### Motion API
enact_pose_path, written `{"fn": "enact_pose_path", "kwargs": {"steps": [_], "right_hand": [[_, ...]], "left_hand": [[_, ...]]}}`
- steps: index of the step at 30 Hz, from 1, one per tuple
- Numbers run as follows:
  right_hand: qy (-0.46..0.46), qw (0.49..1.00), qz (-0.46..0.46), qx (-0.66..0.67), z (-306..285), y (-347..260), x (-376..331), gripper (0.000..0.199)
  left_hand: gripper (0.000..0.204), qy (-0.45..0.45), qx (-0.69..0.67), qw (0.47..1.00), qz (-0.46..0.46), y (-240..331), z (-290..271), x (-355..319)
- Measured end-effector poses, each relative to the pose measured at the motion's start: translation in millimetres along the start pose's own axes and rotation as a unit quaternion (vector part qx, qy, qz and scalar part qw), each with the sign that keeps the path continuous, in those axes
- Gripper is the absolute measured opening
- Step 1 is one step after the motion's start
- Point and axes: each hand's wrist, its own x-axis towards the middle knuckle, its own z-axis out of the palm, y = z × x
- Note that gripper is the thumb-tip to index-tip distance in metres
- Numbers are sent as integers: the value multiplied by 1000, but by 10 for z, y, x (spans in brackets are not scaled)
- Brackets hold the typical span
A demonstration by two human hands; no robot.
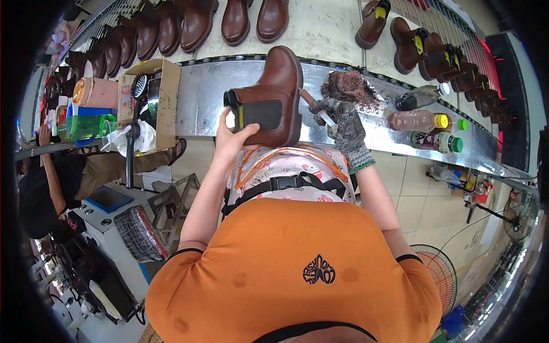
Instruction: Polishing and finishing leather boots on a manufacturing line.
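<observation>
A brown leather ankle boot (275,86) with a dark elastic side panel lies on its side above the metal ledge, its toe away from me. My left hand (233,135) is closed on the top of its shaft, thumb on the elastic panel. Beside the sole, my right hand (349,128) wears a grey knitted glove with dark stains. Its fingers are curled round a slim whitish stick (327,119). A reddish-brown tip (307,96) reaches from this hand to the sole edge; whether it is a finger or part of a tool, I cannot tell. Past it lies a brown-stained lump of cloth (346,87).
Several bottles (416,120) stand or lie on the ledge's right. A cardboard box (167,103) with a hairbrush (139,86) is at left. Rows of brown boots (194,23) line the conveyor (320,28) beyond. Another person (51,183) is at far left.
</observation>
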Motion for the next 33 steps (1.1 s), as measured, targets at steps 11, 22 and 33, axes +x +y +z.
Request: {"fn": "enact_pose_path", "kwargs": {"steps": [11, 22, 33], "right_hand": [[-55, 981, -45, -180, -271, -44, -436, 26], [-25, 991, -16, -131, -361, -397, -844, 26], [14, 999, 27, 23, -339, -524, -936, 28]], "left_hand": [[59, -99, -76, 986, -114, 28, 358, -85], [54, -140, -153, 967, -146, 203, 464, -25], [46, -162, -246, 946, -132, 316, 445, 53]]}}
